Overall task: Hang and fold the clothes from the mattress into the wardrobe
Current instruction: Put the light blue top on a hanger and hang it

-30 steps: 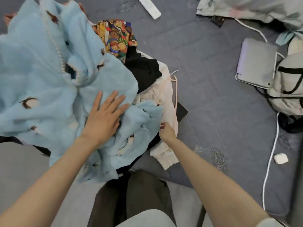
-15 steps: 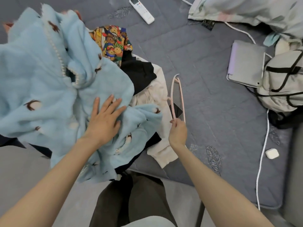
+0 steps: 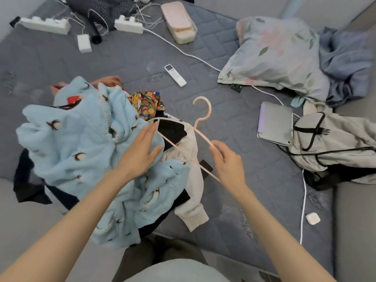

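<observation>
A pale pink hanger is lifted over the clothes pile, hook pointing away from me. My right hand grips its right arm. My left hand is flat with straight fingers, fingertips at the hanger's left end, hovering over a fluffy light blue garment with dark embroidered motifs and pearl trim. Under and beside it lie a cream garment, a black one and a colourful printed one. All sit on the grey quilted mattress.
On the mattress: a white remote, a floral pillow, a laptop, a grey bag, power strips with cables, a pink box, a white charger and a dark phone under the hanger.
My right hand pulled the pink hanger out from the pile and raised it flat. My left hand left the blue garment and reached the hanger's left end. The view tilted up.
</observation>
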### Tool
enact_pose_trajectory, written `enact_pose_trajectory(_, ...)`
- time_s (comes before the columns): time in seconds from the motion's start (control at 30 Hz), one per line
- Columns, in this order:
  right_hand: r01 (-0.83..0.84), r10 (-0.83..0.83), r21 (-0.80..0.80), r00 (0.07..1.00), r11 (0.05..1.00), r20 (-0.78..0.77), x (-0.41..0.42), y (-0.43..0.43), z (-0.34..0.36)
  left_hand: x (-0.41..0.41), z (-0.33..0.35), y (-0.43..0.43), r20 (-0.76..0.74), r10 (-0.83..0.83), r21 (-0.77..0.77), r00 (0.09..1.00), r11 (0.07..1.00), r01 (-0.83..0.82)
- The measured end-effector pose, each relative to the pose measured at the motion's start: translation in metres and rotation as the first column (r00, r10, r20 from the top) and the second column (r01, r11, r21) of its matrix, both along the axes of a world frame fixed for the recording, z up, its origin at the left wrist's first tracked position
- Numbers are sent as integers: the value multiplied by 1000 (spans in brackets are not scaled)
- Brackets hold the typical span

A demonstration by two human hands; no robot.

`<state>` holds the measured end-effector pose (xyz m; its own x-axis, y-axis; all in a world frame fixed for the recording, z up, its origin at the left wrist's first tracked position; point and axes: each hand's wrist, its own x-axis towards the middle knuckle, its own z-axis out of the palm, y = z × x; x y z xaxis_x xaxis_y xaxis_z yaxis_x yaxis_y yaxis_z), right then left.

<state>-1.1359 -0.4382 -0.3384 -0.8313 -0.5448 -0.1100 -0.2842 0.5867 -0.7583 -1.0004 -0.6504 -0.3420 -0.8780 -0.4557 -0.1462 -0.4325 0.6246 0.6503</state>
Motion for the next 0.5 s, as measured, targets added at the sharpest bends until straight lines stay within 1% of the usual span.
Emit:
enact_pose_trajectory(0.07,-64,64,31,998,997,23,-1,-3,15,1,14,-4,19,-2,-97,1000,995,3)
enact_pose_trajectory(0.13,-105,104,51,994,993,34,-3,-6,28,5,24,-8,78,18,-169,997,986,-4)
enact_pose_trajectory(0.2,-127,126,60,992,990,25,-4,-7,39,12,31,-8,88,23,-154,996,988,-9)
enact_pose_trajectory(0.3,-141,147,115,988,983,-43,-4,-9,57,19,37,-6,45,12,-125,999,992,-6)
enact_pose_trajectory(0.4,-93,110,134,986,987,-126,-3,-7,74,17,42,-2,16,5,-113,1000,994,-3)
enact_pose_trajectory(0.5,-50,88,198,978,979,-191,-4,1,89,0,48,4,-20,-26,-96,999,995,24)
